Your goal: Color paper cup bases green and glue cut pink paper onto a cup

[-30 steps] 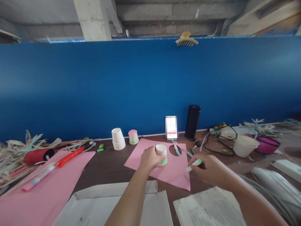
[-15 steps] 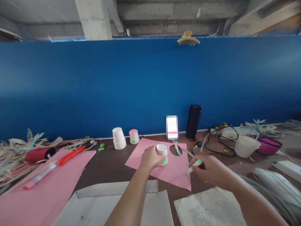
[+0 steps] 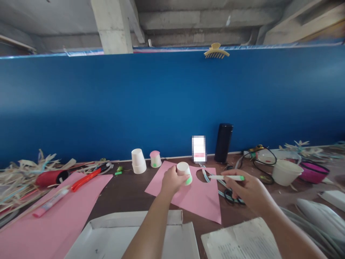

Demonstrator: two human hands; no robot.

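My left hand (image 3: 170, 181) is closed around a small white paper cup (image 3: 184, 172) with a green patch, held bottom-up and tilted a little above a pink paper sheet (image 3: 198, 199). My right hand (image 3: 246, 189) grips a white pen with a green cap (image 3: 226, 177), lying level and pointing left toward the cup. A round hole (image 3: 201, 175) is cut in the pink sheet between the two hands. Scissors (image 3: 229, 194) lie under my right hand.
At the back stand stacked white cups (image 3: 138, 161), a pink-topped cup (image 3: 155, 159) and a dark flask (image 3: 223, 143). A larger pink sheet (image 3: 51, 223), red cutter (image 3: 86, 179) and straw scraps lie left. A white bowl (image 3: 285, 172), cables and a magenta bowl (image 3: 314, 172) sit right. A cardboard tray (image 3: 129, 237) and printed paper (image 3: 242, 241) are near me.
My left hand lifted and tilted the cup off the pink sheet. My right hand raised the pen from a slanted hold at the sheet's edge to level. The view shifted slightly down.
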